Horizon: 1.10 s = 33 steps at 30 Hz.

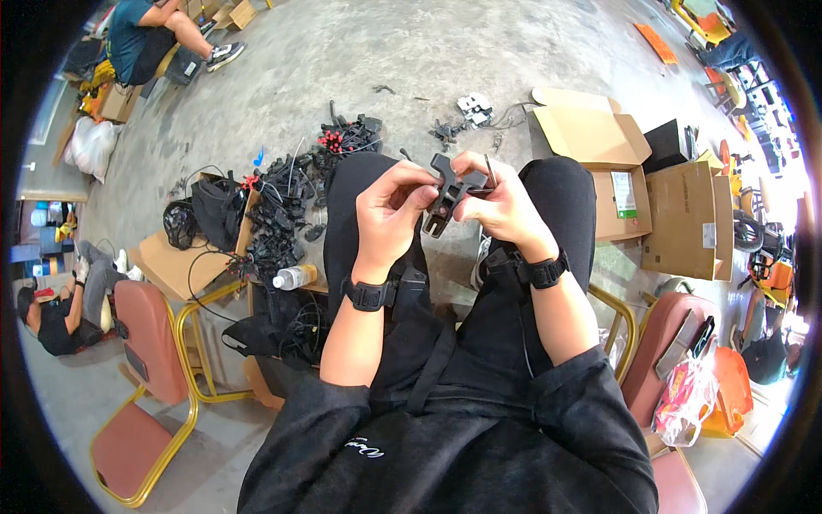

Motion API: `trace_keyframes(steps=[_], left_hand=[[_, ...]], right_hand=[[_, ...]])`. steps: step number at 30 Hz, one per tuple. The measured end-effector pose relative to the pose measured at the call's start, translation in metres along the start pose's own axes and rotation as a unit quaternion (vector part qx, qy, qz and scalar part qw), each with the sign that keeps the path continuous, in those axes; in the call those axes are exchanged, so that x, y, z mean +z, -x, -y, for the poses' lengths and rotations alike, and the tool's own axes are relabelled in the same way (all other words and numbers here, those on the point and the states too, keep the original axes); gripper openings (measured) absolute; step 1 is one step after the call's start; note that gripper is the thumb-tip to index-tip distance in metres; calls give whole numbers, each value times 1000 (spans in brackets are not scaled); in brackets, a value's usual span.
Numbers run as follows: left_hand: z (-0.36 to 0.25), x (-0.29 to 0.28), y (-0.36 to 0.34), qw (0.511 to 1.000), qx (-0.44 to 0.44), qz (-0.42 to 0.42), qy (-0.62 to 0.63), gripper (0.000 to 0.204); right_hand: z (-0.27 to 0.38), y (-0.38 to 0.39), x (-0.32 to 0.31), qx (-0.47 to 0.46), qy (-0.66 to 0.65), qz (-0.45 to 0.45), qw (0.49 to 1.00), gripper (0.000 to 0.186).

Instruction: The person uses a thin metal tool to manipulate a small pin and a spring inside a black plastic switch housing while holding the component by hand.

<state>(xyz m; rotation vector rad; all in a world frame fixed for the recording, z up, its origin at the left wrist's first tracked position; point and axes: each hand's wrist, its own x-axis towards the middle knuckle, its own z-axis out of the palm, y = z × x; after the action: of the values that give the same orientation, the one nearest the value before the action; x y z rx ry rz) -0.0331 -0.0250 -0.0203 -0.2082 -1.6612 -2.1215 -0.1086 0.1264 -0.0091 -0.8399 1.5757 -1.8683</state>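
Shirt: black, small white lettering on chest (pixel 445 463), fills lower middle, closest thing to camera
Trousers: black (pixel 561 193), knees apart, person seated
Plastic part: black, forked, with open slot at lower end (pixel 445 199), held up between the knees, off the floor
Left hand: (pixel 387 208) thumb and fingers pinching the plastic part from its left side
Right hand: (pixel 512 210) thumb and fingers closed on the plastic part's right side, thin dark rod (pixel 490 170) sticking up by the fingers, kind unclear
Wrists: black strapped device (pixel 370 296) on left, another (pixel 546 271) on right
Pile: black parts and cables (pixel 282 206), some red bits, beside left knee
Bottle: clear, white cap (pixel 295 277), lying on its side near pile
Floor: grey concrete (pixel 282 77), white part (pixel 474 109) ahead of hands
Boxes: open cardboard box (pixel 586 128) past right knee, brown carton (pixel 682 221) just right of it
Chairs: reddish pad, gold frame (pixel 147 330) at left, similar one (pixel 664 343) at right
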Motion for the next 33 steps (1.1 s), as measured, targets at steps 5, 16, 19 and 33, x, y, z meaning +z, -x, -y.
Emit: trace_keyframes(steps=[5, 16, 19, 33], left_hand=[[-3, 6, -2, 998, -15, -45, 50, 10], [7, -4, 0, 999, -34, -23, 12, 14], [0, 1, -1, 999, -37, -28, 5, 11], [-2, 0, -2, 997, -67, -17, 23, 12]], right_hand=[[3, 1, 4, 45, -72, -9, 996, 36], [11, 3, 7, 23, 106, -10, 994, 38], [6, 3, 9, 28, 18, -33, 999, 37], [6, 4, 7, 8, 74, -51, 996, 38]])
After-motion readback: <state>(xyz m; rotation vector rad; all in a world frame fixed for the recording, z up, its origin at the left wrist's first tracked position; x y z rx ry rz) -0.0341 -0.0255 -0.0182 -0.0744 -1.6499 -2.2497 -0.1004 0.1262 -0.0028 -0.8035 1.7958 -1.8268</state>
